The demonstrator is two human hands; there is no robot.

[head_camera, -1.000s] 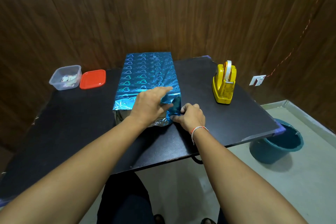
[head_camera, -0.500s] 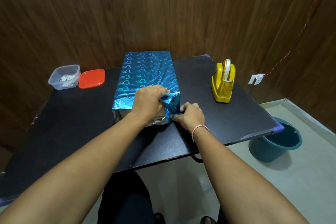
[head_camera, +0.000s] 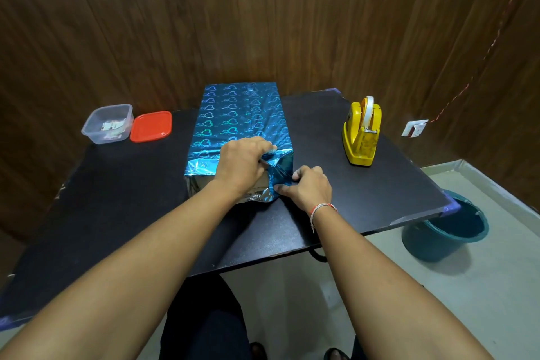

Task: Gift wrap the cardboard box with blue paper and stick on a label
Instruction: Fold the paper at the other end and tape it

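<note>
Box (head_camera: 236, 117) under left hand (head_camera: 241, 165), right hand (head_camera: 309, 185) beside.

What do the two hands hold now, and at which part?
Both hold the blue paper at the box's near end: left hand at the top edge fold, right hand pinching the side flap.

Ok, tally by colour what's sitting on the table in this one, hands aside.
Blue: 1, wrapped box
Yellow: 1, tape dispenser
Red: 1, lid
Clear: 1, tub
Total: 4
</note>
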